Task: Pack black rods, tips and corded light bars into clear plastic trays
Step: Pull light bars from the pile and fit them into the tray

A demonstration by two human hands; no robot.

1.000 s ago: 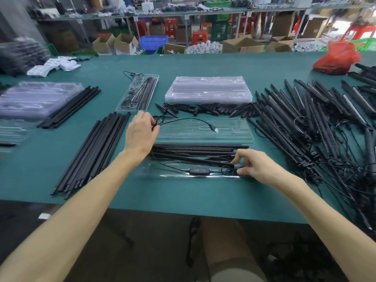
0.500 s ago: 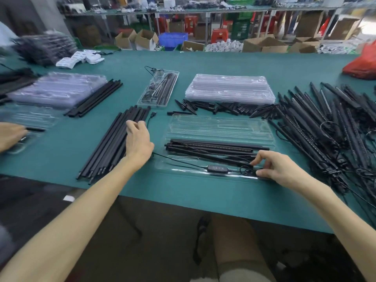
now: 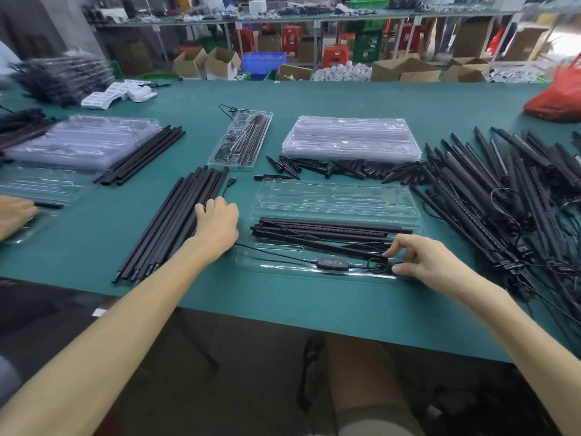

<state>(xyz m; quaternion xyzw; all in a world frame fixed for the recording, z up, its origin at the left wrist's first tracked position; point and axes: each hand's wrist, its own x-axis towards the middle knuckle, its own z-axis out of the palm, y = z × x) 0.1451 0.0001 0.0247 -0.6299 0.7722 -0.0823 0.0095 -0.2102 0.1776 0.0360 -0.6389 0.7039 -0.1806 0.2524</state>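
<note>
Pinching a coiled black cord [image 3: 380, 266] into the near channel of the clear plastic tray [image 3: 333, 196], the right hand [image 3: 418, 262] works beside black corded light bars [image 3: 330, 229] lying askew inside, while the left hand [image 3: 217, 221] curls its fingers over long black rods [image 3: 169, 225] alongside. Cord slack trails past that hand to a black USB plug [image 3: 232, 181]; lifted rods could snag it and drag the coil out.

bare table strip [image 3: 283, 306] along the near edge, usb cable [image 3: 231, 183] crossing the gap between rod bundle [image 3: 169, 234] and open tray [image 3: 333, 196], light bars [image 3: 503, 199] crowding its right, tips [image 3: 345, 168] behind
</note>
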